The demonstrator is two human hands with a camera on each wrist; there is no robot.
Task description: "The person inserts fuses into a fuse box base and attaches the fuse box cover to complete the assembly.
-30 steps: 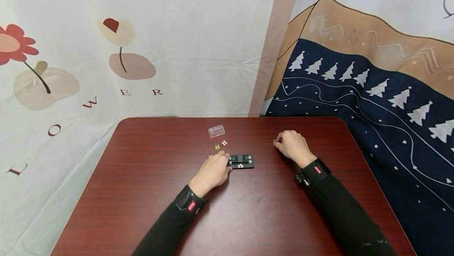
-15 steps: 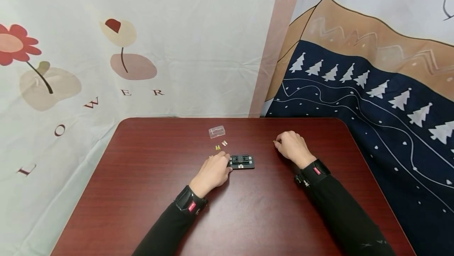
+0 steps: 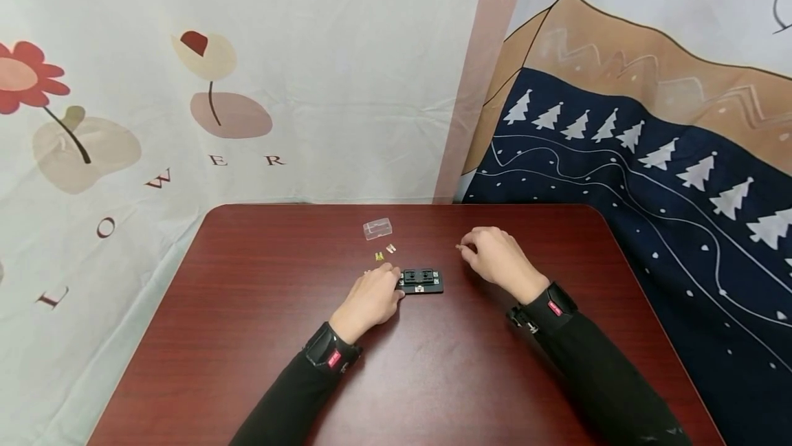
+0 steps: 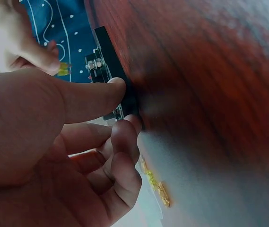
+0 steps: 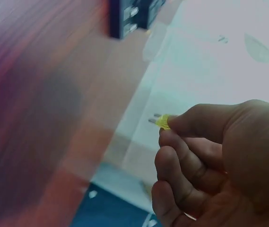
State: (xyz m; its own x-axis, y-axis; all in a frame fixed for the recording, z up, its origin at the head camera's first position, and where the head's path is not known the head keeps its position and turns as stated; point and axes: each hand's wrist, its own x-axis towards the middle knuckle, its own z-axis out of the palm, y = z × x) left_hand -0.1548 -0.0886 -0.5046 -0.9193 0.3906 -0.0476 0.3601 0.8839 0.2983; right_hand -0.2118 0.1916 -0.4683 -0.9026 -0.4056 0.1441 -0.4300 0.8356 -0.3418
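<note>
A black fuse block (image 3: 423,281) with metal screw terminals lies on the table. My left hand (image 3: 370,298) grips its left end, thumb (image 4: 96,97) on one side and curled fingers on the other. To the right of the block and apart from it, my right hand (image 3: 500,260) is above the table. Between its thumb and index finger it pinches a yellow blade fuse (image 5: 163,121), whose two metal prongs stick out past the fingertips. The left hand covers part of the block in the head view.
Behind the block lie a yellow fuse (image 3: 379,256) and a pale fuse (image 3: 391,249). A clear plastic cover (image 3: 377,229) sits farther back, near the far edge of the reddish wooden table (image 3: 260,363). Printed cloth (image 3: 371,88) hangs behind the table.
My right hand has moved left toward the fuse block, still pinching the fuse. The left hand and the block have stayed where they were.
</note>
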